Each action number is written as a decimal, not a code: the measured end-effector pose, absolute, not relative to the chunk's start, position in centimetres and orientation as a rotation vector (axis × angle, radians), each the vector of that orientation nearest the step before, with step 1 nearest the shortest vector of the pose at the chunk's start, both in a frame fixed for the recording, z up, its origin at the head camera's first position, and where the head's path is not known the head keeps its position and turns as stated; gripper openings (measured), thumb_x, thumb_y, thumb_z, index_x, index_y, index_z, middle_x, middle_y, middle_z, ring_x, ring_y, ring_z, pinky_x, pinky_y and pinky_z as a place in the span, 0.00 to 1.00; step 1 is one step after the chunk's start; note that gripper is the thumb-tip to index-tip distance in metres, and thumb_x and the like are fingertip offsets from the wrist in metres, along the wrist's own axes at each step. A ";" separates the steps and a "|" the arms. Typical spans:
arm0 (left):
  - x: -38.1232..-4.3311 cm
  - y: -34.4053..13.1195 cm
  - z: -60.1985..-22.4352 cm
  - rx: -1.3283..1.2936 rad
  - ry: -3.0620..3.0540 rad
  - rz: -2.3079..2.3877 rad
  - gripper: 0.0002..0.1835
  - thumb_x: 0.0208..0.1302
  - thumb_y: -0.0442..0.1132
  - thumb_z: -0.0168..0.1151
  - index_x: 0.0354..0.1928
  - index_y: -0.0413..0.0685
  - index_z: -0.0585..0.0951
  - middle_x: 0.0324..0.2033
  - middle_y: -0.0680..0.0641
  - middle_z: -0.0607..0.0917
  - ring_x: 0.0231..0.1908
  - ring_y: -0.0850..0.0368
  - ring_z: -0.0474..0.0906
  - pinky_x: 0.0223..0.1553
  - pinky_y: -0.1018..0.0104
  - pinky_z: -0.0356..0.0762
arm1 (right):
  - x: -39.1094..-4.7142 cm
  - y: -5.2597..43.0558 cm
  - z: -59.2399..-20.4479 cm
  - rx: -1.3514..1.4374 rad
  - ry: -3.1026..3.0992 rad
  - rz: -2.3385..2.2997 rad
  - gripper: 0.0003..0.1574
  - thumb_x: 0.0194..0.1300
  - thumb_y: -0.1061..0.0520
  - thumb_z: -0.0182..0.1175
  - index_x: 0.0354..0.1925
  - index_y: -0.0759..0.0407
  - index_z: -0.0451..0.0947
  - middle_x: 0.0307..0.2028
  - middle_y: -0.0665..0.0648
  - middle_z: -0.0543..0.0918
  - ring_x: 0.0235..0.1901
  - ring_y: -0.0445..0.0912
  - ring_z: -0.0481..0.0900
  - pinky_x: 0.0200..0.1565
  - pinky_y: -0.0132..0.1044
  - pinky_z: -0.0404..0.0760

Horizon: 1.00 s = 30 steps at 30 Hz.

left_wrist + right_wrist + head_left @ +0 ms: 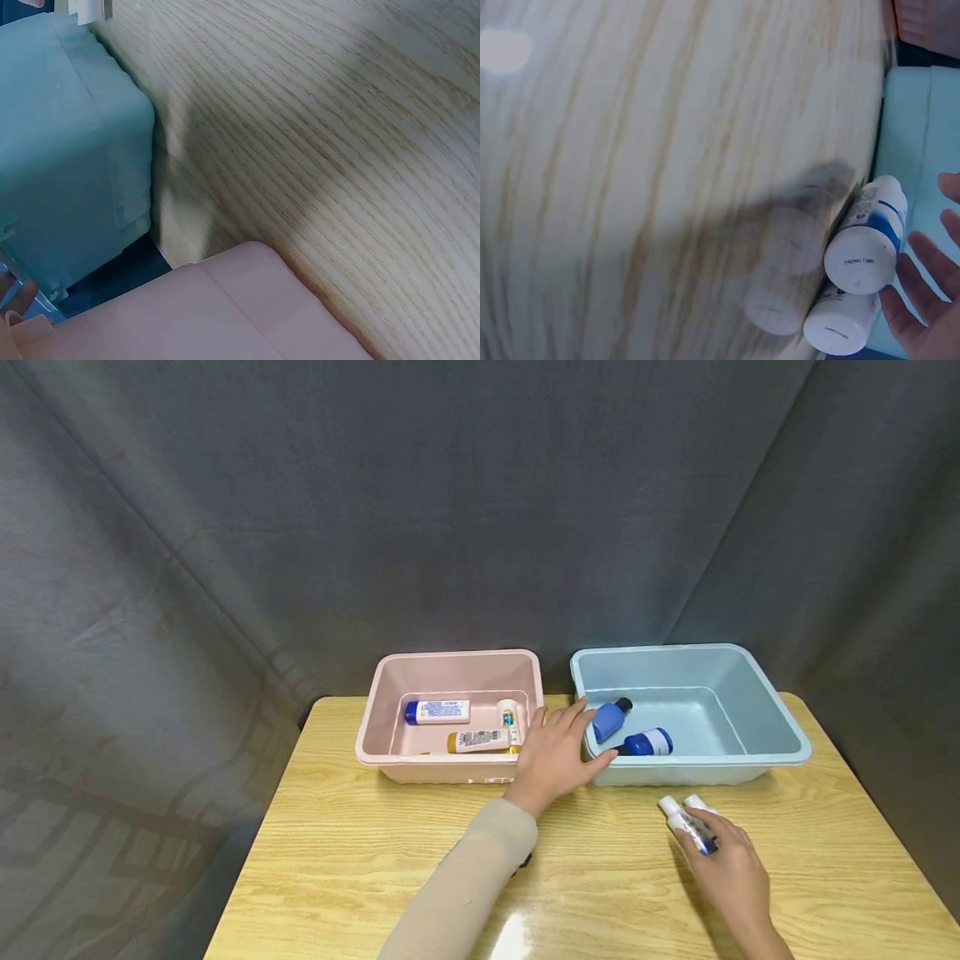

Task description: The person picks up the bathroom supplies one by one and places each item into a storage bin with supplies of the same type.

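Note:
With its fingers spread, my left hand (555, 752) reaches over the gap between the pink bin (453, 770) and the light blue bin (690, 768); its thumb lies by the blue bin's front left rim. Whether it touches a rim I cannot tell. My right hand (727, 860) holds two white bottles (862, 259) side by side in front of the blue bin. Their bases face the camera in the right wrist view, and one has a blue label band. Inside the blue bin, two blue bottles with black caps (609, 721) lie at the left.
In the pink bin lie a white tube with a blue cap (441, 712), a yellow-capped tube (480, 741) and another white tube (507, 714). Both bins stand at the back of the wooden table (360, 860), before a dark grey curtain (450, 527).

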<state>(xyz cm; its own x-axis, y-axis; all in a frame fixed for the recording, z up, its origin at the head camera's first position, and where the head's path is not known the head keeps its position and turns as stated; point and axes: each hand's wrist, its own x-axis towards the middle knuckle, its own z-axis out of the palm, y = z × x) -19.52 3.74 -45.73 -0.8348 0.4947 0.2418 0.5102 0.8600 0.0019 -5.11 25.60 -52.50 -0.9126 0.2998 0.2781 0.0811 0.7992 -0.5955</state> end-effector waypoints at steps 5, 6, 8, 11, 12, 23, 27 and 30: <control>-19.5 3.8 -45.7 -0.770 -2.801 -0.095 0.41 0.65 0.76 0.36 0.72 0.63 0.68 0.73 0.57 0.63 0.66 0.60 0.67 0.70 0.52 0.55 | -5.2 25.4 -52.8 -0.308 -2.646 0.793 0.25 0.54 0.59 0.72 0.52 0.60 0.82 0.51 0.70 0.81 0.47 0.65 0.77 0.35 0.64 0.77; -19.5 3.8 -45.7 -0.770 -2.798 -0.094 0.41 0.65 0.76 0.37 0.71 0.63 0.68 0.73 0.57 0.63 0.66 0.60 0.67 0.70 0.52 0.55 | -5.2 25.3 -52.9 -0.302 -2.640 0.783 0.25 0.54 0.59 0.72 0.51 0.60 0.82 0.51 0.70 0.81 0.46 0.64 0.77 0.34 0.63 0.77; -19.5 3.8 -45.7 -0.770 -2.793 -0.100 0.41 0.65 0.76 0.38 0.71 0.63 0.69 0.73 0.57 0.64 0.66 0.60 0.67 0.70 0.52 0.55 | -5.3 25.3 -53.0 -0.296 -2.628 0.767 0.25 0.53 0.59 0.73 0.51 0.60 0.82 0.50 0.69 0.82 0.45 0.63 0.78 0.33 0.62 0.77; -19.6 3.8 -45.8 -0.771 -2.786 -0.107 0.40 0.65 0.75 0.39 0.71 0.63 0.69 0.73 0.57 0.64 0.65 0.61 0.67 0.70 0.52 0.55 | -5.4 25.3 -53.1 -0.295 -2.628 0.757 0.26 0.53 0.59 0.73 0.51 0.60 0.82 0.50 0.68 0.82 0.44 0.63 0.78 0.31 0.61 0.77; -19.6 3.8 -45.8 -0.771 -2.785 -0.107 0.40 0.65 0.75 0.39 0.71 0.63 0.69 0.73 0.57 0.64 0.65 0.61 0.67 0.70 0.52 0.55 | -5.5 25.3 -53.1 -0.299 -2.634 0.757 0.26 0.53 0.58 0.73 0.52 0.60 0.81 0.50 0.68 0.82 0.44 0.63 0.78 0.30 0.60 0.77; -19.6 3.6 -45.8 -0.774 -2.767 -0.093 0.40 0.66 0.75 0.37 0.70 0.62 0.70 0.72 0.57 0.65 0.65 0.61 0.69 0.69 0.52 0.57 | -5.7 25.1 -53.2 -0.306 -2.722 0.783 0.29 0.55 0.60 0.71 0.55 0.64 0.78 0.53 0.71 0.78 0.50 0.68 0.74 0.35 0.67 0.77; -19.6 3.6 -45.9 -0.777 -2.772 -0.110 0.39 0.65 0.75 0.39 0.70 0.63 0.70 0.72 0.57 0.64 0.64 0.60 0.69 0.69 0.51 0.57 | -5.6 24.9 -53.5 -0.255 -2.776 0.764 0.30 0.55 0.62 0.70 0.57 0.66 0.76 0.54 0.72 0.77 0.52 0.69 0.73 0.37 0.70 0.76; -19.5 3.7 -45.9 -0.779 -2.775 -0.129 0.39 0.65 0.74 0.41 0.70 0.62 0.70 0.72 0.57 0.65 0.64 0.60 0.69 0.69 0.51 0.56 | -5.5 24.8 -53.6 -0.249 -2.825 0.768 0.32 0.56 0.62 0.69 0.59 0.65 0.75 0.55 0.73 0.76 0.52 0.70 0.74 0.38 0.69 0.76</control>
<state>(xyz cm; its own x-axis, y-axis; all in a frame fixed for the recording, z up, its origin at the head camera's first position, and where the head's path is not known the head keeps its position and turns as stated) -19.54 3.66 -45.87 -0.8238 0.4998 0.2676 0.5225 0.8525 0.0165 -5.47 24.83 -53.56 -0.9651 0.2141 0.1506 0.1085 0.8507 -0.5144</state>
